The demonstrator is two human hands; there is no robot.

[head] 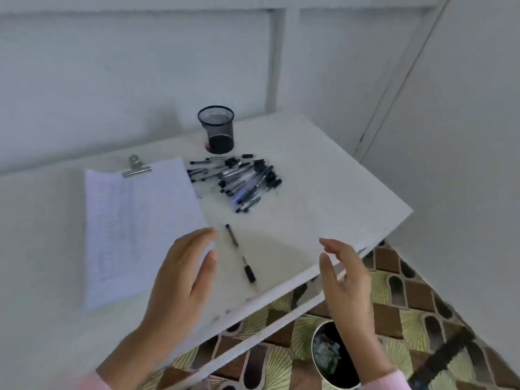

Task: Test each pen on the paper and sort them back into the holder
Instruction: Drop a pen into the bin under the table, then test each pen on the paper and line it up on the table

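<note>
A black mesh pen holder [216,129] stands upright at the back of the white table [323,192]. In front of it lies a pile of several black-capped pens [239,180]. One single pen [240,253] lies apart, nearer to me, with its cap towards me. The paper [135,220] sits left of the pens, held by a metal clip [136,166] at its top. My left hand [183,274] hovers open over the paper's lower right corner, just left of the single pen. My right hand [344,280] is open above the table's front edge, holding nothing.
White walls close in behind and to the right of the table. Below the table's front edge, a round bin [334,356] with crumpled paper stands on a patterned floor [408,299]. A white rail [267,325] runs under the tabletop.
</note>
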